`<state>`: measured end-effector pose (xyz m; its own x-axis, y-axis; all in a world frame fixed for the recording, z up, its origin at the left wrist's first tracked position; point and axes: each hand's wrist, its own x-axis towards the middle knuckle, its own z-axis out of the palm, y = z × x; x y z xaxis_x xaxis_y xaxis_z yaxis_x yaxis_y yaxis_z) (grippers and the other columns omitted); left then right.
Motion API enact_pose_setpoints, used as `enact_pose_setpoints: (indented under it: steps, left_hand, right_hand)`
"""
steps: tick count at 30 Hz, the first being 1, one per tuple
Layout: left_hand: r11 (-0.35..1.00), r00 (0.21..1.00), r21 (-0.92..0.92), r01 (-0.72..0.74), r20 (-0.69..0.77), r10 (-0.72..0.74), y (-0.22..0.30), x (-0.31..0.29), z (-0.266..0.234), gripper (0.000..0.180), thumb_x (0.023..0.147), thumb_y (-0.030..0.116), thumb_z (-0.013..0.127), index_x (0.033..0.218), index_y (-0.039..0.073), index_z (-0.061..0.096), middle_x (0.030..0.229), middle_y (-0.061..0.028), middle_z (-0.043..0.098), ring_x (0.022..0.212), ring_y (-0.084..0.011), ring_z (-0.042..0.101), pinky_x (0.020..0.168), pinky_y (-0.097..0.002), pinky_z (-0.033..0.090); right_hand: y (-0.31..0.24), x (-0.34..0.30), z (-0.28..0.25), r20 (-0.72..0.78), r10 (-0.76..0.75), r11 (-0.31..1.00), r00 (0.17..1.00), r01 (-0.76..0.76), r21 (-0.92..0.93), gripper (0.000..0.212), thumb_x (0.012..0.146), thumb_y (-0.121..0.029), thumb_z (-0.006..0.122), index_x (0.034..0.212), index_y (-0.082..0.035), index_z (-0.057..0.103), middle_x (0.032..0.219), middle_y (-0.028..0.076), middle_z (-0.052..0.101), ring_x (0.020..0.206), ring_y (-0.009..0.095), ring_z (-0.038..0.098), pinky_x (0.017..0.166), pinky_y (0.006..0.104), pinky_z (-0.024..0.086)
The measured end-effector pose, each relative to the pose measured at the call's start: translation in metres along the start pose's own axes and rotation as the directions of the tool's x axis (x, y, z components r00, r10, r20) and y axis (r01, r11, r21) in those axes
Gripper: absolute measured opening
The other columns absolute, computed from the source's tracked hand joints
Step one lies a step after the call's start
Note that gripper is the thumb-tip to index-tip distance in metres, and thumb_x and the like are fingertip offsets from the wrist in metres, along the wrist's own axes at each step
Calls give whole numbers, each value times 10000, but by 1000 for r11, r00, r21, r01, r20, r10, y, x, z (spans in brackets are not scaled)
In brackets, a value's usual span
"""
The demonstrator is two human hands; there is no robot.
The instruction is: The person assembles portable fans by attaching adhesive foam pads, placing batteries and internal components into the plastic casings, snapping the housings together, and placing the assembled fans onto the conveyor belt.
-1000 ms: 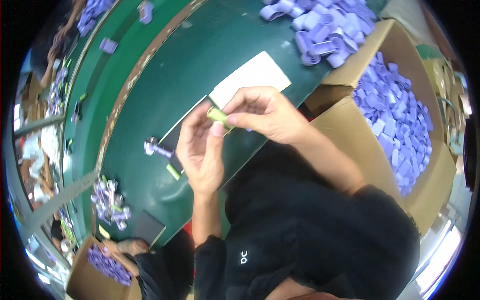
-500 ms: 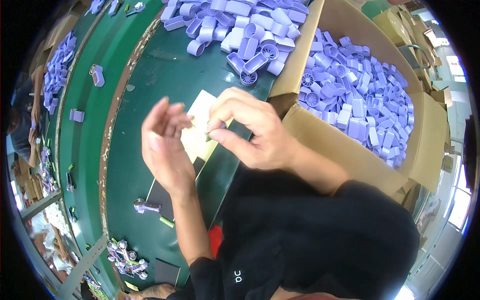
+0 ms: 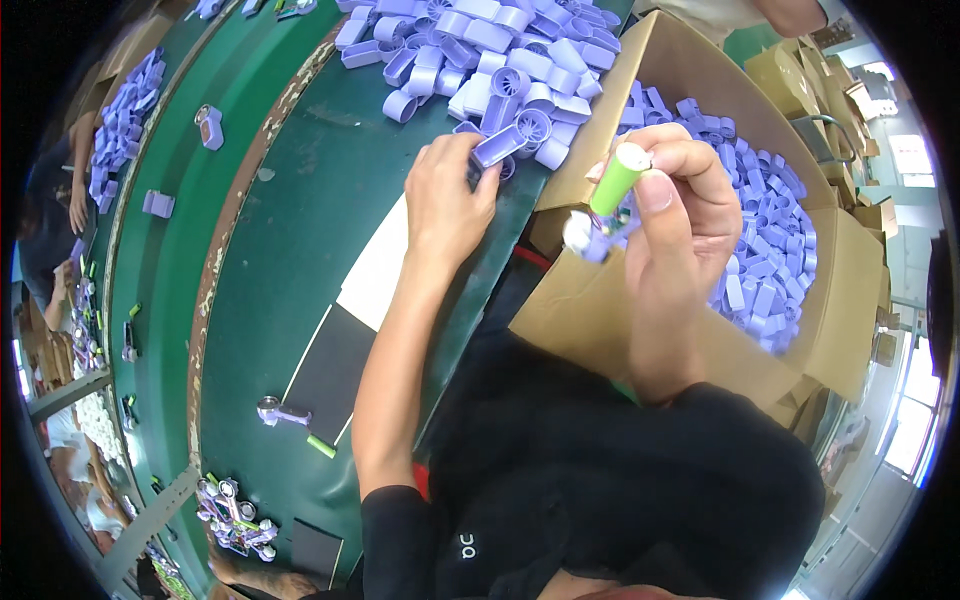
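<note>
My left hand (image 3: 448,200) reaches to the near edge of a heap of lavender plastic shells, thumb and fingers closed round one hollow shell (image 3: 498,147). Over the cardboard box, my right hand (image 3: 690,205) pinches a green battery cell (image 3: 618,182) with a pale end. Close below the cell hangs a small lavender-and-white part (image 3: 588,236), blurred, with what look like thin wires between them. On the bench lies a similar lavender assembly (image 3: 283,411), with a green cell (image 3: 321,446) beside it.
A cardboard box (image 3: 570,320) full of lavender shells stands at my right. Pale sheets (image 3: 375,265) and a dark mat (image 3: 330,365) lie on the green bench. Finished-looking assemblies (image 3: 235,520) are piled near left. Beyond a worn ledge runs a green belt (image 3: 165,265); other people work nearby.
My left hand has moved from over the pale sheet up to the shell heap and closed on a shell. My right hand has moved right, over the box, bringing the green cell into view.
</note>
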<state>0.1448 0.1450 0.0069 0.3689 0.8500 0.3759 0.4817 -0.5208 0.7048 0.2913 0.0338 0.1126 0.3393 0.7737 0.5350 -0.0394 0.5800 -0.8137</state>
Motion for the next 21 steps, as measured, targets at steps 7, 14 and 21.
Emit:
enact_pose_setpoints:
  steps: [7, 14, 21]
  left_hand:
    - [427, 886, -888, 169, -53, -461, -2, -75, -88, 221, 941, 19, 736, 1104, -18, 591, 1053, -155, 709, 968, -255, 719, 887, -372, 574]
    - [395, 883, -873, 285, 80, -462, 40, -139, -131, 618, 853, -101, 692, 1415, -35, 443, 1208, -104, 619, 1082, -189, 681, 954, -334, 556]
    - [395, 778, -901, 183, -113, -617, 28, -170, -143, 485, 920, -22, 698, 1350, -8, 475, 1169, -59, 636, 995, -116, 642, 820, -279, 542]
  right_hand:
    - [21, -12, 33, 130, 223, 969, 966, -234, 79, 53, 978, 47, 629, 1030, 42, 639, 1040, 88, 642, 865, 118, 612, 759, 254, 507]
    - [44, -51, 101, 465, 559, 684, 687, -699, 209, 75, 1001, -40, 672, 1001, 34, 659, 953, 51, 663, 797, 79, 632, 683, 233, 546]
    - [33, -61, 134, 557, 525, 740, 644, -669, 76, 58, 956, 18, 697, 983, 63, 675, 974, 76, 677, 832, 113, 682, 664, 242, 588]
